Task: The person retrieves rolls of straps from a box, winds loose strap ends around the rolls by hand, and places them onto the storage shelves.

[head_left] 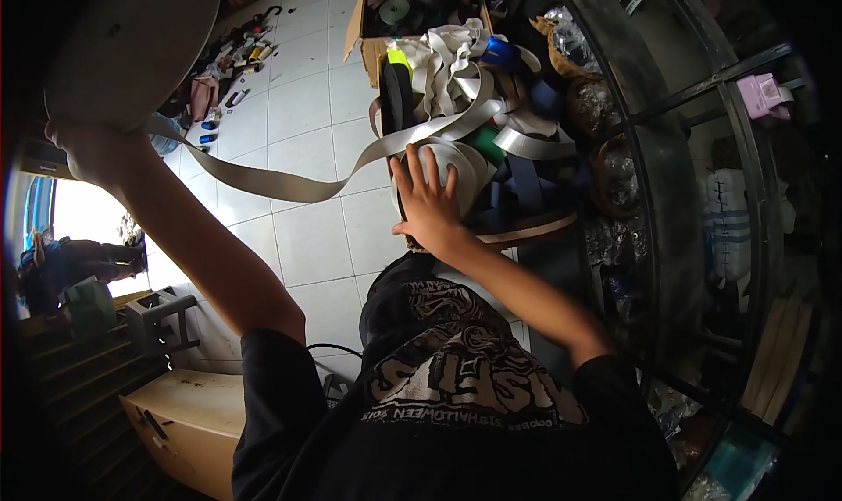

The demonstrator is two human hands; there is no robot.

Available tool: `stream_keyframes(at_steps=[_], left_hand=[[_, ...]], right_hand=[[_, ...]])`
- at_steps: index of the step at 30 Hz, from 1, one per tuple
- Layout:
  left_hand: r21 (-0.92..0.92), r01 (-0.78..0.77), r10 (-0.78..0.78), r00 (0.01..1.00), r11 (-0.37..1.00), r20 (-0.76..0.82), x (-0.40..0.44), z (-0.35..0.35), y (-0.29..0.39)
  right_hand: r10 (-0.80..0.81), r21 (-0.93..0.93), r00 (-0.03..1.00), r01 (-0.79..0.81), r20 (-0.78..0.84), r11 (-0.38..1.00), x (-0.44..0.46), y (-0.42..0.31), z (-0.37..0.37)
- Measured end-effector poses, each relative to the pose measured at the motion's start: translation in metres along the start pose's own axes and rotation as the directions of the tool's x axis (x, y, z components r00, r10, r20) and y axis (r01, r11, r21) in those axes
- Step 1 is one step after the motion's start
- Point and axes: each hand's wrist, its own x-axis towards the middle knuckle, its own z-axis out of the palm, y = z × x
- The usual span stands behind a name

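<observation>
My left hand (92, 155) is raised at the far left and grips the lower edge of a large, pale, flat roll of ribbon (132, 54). The fingers behind the roll are partly hidden. From beside that hand a loose grey-white ribbon strip (272, 185) sags and runs right to the heap of ribbons (447, 63). My right hand (430, 203) lies with spread fingers on a white ribbon roll (469, 172) at the near end of this heap. A green roll (485, 144) and dark blue ribbons (531, 181) are just beyond and beside it.
An open cardboard box (355, 28) with dark rolls stands behind the heap. Metal shelving (649, 212) with plastic-wrapped goods lines the right. Small items (237, 71) lie on the tiled floor (303, 137). A grey stool (162, 321) and wooden cabinet (189, 413) stand at lower left.
</observation>
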Motion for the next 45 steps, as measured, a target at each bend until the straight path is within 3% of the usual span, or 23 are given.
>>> stream_keyframes(at_steps=[3,5,6,7,10,17,19,21,22,23,25,28,30,31,33,34,35,37,38,39,40,42,45], left_hand=[[-0.099,0.108,-0.113,0.993,0.989,-0.039,-0.011,0.005,0.017],[-0.203,0.127,-0.147,0.986,0.971,-0.083,-0.016,0.011,0.021],[-0.183,0.121,-0.135,0.989,0.976,-0.067,-0.015,0.009,0.018],[-0.160,0.115,-0.124,0.991,0.980,-0.050,-0.012,0.005,0.013],[-0.124,0.086,-0.090,0.996,0.989,-0.024,-0.005,-0.001,0.003],[0.076,-0.090,0.088,0.996,0.993,0.027,0.029,-0.007,0.007],[0.208,-0.194,0.183,0.981,0.959,0.069,0.038,-0.011,0.007],[0.385,-0.306,0.280,0.952,0.870,0.125,0.043,-0.016,0.009],[0.483,-0.359,0.320,0.933,0.799,0.165,0.043,-0.018,0.011],[0.579,-0.411,0.359,0.910,0.704,0.210,0.042,-0.020,0.014],[0.749,-0.485,0.414,0.857,0.452,0.305,0.035,-0.022,0.021],[0.851,-0.511,0.444,0.795,0.123,0.413,0.021,-0.023,0.036],[0.854,-0.517,0.446,0.777,0.052,0.443,0.016,-0.023,0.041],[0.848,-0.525,0.437,0.780,0.069,0.448,0.015,-0.023,0.040],[0.810,-0.511,0.408,0.830,0.286,0.380,0.021,-0.028,0.025],[0.682,-0.523,0.400,0.847,0.512,0.350,0.047,-0.049,-0.011],[0.540,-0.473,0.353,0.880,0.696,0.317,0.052,-0.053,-0.023],[0.214,-0.270,0.212,0.943,0.939,0.256,0.055,-0.058,-0.037],[0.333,-0.286,0.207,0.945,0.898,0.253,0.049,-0.056,-0.032],[0.446,-0.298,0.202,0.947,0.844,0.251,0.043,-0.054,-0.026],[0.753,-0.400,0.277,0.915,0.523,0.293,0.023,-0.041,-0.002],[0.908,-0.410,0.331,0.872,0.087,0.362,0.002,-0.026,0.023],[0.912,-0.402,0.329,0.874,0.081,0.357,-0.003,-0.026,0.028]], right_hand=[[-0.153,0.114,0.984,0.143,0.092,0.983,-0.018,-0.015,0.016],[-0.186,0.012,0.979,0.186,0.077,0.982,-0.023,-0.015,0.037],[-0.201,-0.040,0.977,0.205,0.071,0.978,-0.024,-0.013,0.050],[-0.197,-0.046,0.979,0.195,-0.053,0.980,-0.021,-0.008,0.063],[-0.163,-0.082,0.986,0.166,0.033,0.983,-0.017,-0.010,0.050],[-0.098,0.213,0.994,0.107,-0.052,0.971,-0.001,-0.006,0.020],[-0.006,0.369,0.973,0.093,-0.230,0.925,0.030,0.011,0.010],[-0.055,0.104,0.873,0.120,-0.486,0.987,0.059,0.047,-0.007],[-0.036,-0.023,0.877,0.029,-0.479,0.999,0.067,0.067,-0.019],[-0.003,-0.126,0.899,-0.058,-0.439,0.990,0.075,0.089,-0.021],[0.087,-0.240,0.975,-0.137,-0.206,0.961,0.086,0.132,-0.011],[0.131,-0.362,0.952,-0.024,0.275,0.932,0.098,0.149,-0.032],[0.077,-0.394,0.955,0.044,0.287,0.918,0.109,0.155,-0.038],[0.054,-0.405,0.953,0.075,0.298,0.911,0.110,0.157,-0.038],[-0.007,-0.313,0.953,0.107,0.303,0.944,0.111,0.163,-0.046],[-0.038,-0.266,0.953,0.122,0.300,0.956,0.111,0.167,-0.050],[-0.069,-0.096,0.973,0.093,0.222,0.991,0.108,0.173,-0.041],[-0.108,0.024,0.985,0.106,0.136,0.994,0.100,0.169,-0.021],[-0.125,0.086,0.988,0.117,0.096,0.989,0.095,0.164,-0.014],[-0.116,0.035,0.991,0.113,0.072,0.993,0.093,0.157,-0.011],[-0.155,-0.008,0.987,0.155,0.043,0.988,0.097,0.157,-0.009],[-0.238,-0.094,0.971,0.236,-0.014,0.967,0.110,0.158,-0.004],[-0.258,-0.056,0.959,0.253,-0.118,0.966,0.130,0.145,-0.018]])
